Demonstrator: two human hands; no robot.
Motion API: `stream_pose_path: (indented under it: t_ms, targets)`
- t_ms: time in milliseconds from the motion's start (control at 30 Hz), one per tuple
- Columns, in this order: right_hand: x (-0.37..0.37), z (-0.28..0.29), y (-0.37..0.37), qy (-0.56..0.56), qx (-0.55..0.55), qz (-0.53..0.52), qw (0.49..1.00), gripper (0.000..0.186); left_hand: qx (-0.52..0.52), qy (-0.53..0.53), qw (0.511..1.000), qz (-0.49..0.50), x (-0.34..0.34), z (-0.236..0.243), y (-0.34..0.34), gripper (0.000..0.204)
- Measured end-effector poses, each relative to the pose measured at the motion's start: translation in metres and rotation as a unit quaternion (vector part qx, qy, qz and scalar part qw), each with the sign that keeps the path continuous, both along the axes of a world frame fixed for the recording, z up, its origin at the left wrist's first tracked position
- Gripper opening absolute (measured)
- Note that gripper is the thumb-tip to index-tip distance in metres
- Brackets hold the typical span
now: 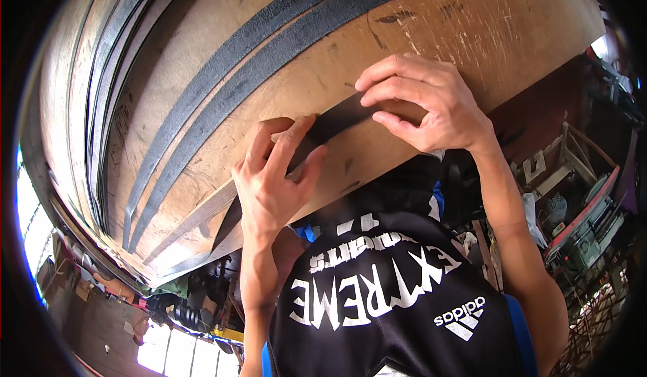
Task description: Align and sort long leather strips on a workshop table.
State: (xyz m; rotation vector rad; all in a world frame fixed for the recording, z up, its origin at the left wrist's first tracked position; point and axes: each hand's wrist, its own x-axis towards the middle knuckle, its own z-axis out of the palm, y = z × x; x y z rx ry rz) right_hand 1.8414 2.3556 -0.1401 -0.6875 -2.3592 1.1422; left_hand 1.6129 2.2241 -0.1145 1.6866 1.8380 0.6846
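Observation:
A dark, leather-like strip (339,116) lies along the near edge of the wooden table, running between my two hands. My left hand (275,171) has its fingers bent over it, with the thumb on the near side and the fingertips at the far side. At the strip's right end, my right hand (431,104) holds it between curled fingers and thumb. Part of the strip is hidden under my left hand. Just beyond them, two long black strips (269,57) with a grained surface lie side by side, curving across the board.
The worn wooden tabletop (472,33) has scratches and dark marks. More dark strips (101,107) are bunched along its left side. Below the table at right stands a cluttered rack (583,222). Bright windows (182,350) show at lower left.

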Motion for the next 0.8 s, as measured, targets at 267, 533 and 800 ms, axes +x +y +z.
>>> stream_pose_path:
  t_ms: [267,533,800]
  targets:
    - [0.005,-0.015,0.001,0.028,0.037,0.002,0.999,0.021,0.046,0.022,0.999,-0.010,0.002,-0.014,0.000,0.042]
    - [0.009,-0.017,-0.005,0.044,0.032,-0.007,0.998,0.025,0.047,0.033,0.998,-0.009,0.008,-0.011,-0.002,0.040]
    - [0.013,-0.006,-0.005,0.048,-0.051,-0.055,0.996,0.034,0.011,0.022,1.000,-0.001,0.009,-0.005,-0.006,0.040]
